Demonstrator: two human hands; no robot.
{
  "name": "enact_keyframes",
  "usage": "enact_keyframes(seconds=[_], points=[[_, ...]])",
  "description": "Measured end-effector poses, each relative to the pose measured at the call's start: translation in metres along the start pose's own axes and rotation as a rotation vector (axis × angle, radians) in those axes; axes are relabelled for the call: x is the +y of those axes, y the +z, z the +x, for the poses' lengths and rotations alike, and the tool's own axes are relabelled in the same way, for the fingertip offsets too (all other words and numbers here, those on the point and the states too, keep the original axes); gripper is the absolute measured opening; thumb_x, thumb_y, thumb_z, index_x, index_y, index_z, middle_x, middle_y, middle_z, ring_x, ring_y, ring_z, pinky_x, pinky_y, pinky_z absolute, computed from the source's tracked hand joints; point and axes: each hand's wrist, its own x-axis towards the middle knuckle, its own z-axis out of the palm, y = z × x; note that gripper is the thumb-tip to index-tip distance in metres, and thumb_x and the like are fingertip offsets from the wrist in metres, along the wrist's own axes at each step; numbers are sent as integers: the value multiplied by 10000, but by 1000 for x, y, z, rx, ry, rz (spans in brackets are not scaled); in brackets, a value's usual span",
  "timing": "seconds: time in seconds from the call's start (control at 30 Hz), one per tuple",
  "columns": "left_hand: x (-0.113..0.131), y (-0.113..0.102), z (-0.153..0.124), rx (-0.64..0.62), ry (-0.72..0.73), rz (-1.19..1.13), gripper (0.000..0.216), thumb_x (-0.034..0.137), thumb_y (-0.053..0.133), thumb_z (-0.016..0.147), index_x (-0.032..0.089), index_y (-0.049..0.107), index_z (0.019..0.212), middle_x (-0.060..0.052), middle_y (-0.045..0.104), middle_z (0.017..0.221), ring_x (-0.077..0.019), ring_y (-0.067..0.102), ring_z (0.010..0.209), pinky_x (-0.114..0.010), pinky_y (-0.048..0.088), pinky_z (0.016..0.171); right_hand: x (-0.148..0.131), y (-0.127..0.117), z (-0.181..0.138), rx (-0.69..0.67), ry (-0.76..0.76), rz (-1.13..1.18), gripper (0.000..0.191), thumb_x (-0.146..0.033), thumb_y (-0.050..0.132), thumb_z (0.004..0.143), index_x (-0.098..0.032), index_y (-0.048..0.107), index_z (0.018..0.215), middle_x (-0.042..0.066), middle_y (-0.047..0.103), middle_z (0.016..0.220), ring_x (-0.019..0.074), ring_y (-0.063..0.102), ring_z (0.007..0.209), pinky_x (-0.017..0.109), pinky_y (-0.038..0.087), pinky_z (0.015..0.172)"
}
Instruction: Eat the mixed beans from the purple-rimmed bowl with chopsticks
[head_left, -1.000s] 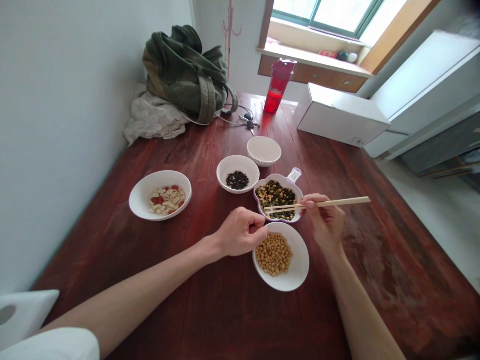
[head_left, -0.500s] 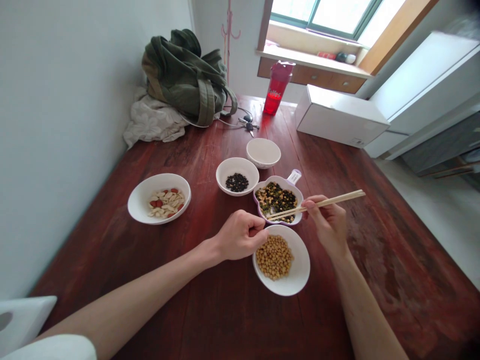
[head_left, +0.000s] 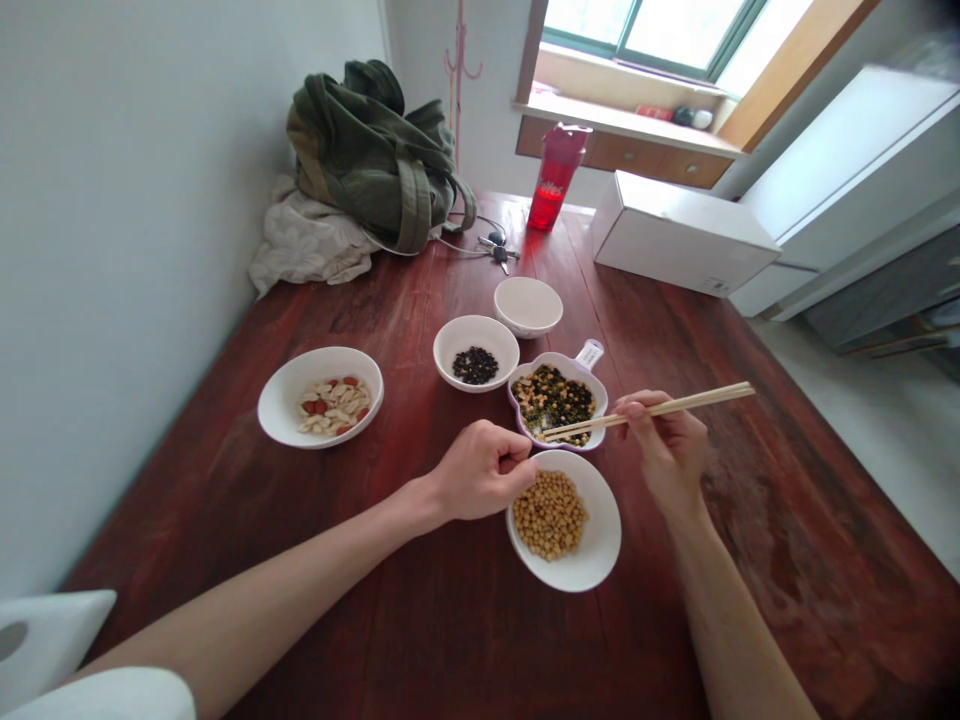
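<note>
My right hand is closed around a pair of wooden chopsticks, their tips low in the near left part of a purple-rimmed, scalloped dish. That dish holds mixed dark and green beans with yellow ones and has a short handle. My left hand is closed at the left rim of a white bowl of yellow beans, thumb over the rim; its curled fingers also come up against the dish's near edge. Behind stand a white bowl with black beans and an empty white bowl.
Over at the left is a white bowl of peanuts and pale pieces. A green bag, a cloth, keys, a red bottle and a white box occupy the far part of the wooden table.
My right hand has shifted slightly right, drawing the chopsticks with it; their tips are still over the dish. My left hand keeps its place.
</note>
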Motion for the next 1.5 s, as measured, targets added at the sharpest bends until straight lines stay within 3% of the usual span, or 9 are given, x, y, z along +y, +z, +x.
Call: enact_keyframes(seconds=[0.33,0.63,0.97,1.5], points=[[0,0,0,-2,-11,16,419,250,545,874,186,258,576,67,234,545,-64,215,526,-250,169,525,-4,7,1,146,-28,-32,245,-430,719,950,-195,741,887,20,706,763,131,600,557,249,487,503],[-1,0,0,-4,-11,16,426,260,546,878,187,259,571,68,239,539,-65,214,527,-256,165,527,-2,17,-4,74,-43,-127,275,-443,672,981,-198,734,874,9,679,738,133,571,578,240,447,510],[-1,0,0,-12,-7,-4,416,253,550,865,187,272,562,67,252,530,-70,209,530,-254,163,522,5,12,-4,120,-10,-116,278,-450,694,965,-185,736,891,8,682,731,137,583,579,254,465,541],[-2,1,-1,-3,1,-1,416,229,560,872,183,271,576,67,255,542,-62,229,526,-249,178,524,2,13,-5,83,-20,-127,268,-424,692,972,-185,733,858,-4,650,685,128,543,560,248,414,519]])
